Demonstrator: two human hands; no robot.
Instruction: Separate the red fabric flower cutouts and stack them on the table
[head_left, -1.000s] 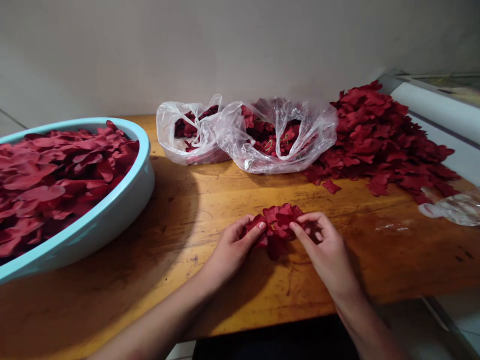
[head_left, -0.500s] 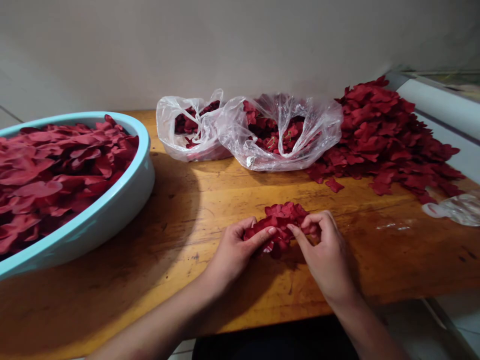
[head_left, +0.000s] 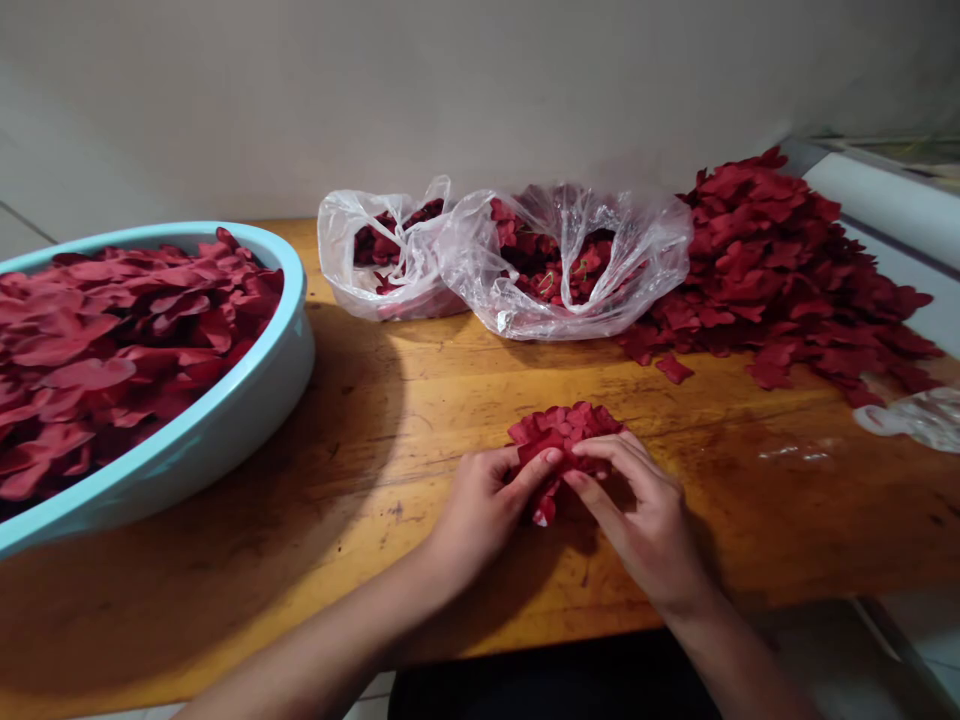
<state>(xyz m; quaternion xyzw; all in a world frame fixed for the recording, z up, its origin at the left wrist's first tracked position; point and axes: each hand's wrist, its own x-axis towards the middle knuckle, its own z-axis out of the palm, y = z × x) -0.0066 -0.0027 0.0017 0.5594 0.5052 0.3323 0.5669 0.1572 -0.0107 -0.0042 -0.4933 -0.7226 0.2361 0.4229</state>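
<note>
A cluster of dark red artificial flower petals [head_left: 564,428] is between my two hands, just above the front part of the wooden table. My left hand [head_left: 487,505] grips its left side, thumb on top and the other fingers curled beneath. At the cluster's right side, my right hand [head_left: 645,510] pinches petals with thumb and forefinger. The fingertips of both hands come close together at the middle. The underside of the cluster and the left hand's lower fingers are hidden.
On the left stands a light blue basin [head_left: 296,290] heaped with red petals. Two clear plastic bags, a smaller one [head_left: 341,285] and a larger one [head_left: 517,322], hold red flowers at the back. A petal pile [head_left: 780,270] lies right, near crumpled clear plastic [head_left: 919,418].
My right hand's fingers have moved left and inward over the cluster, closer to my left thumb. The cluster has turned slightly. The whole view has shifted a little.
</note>
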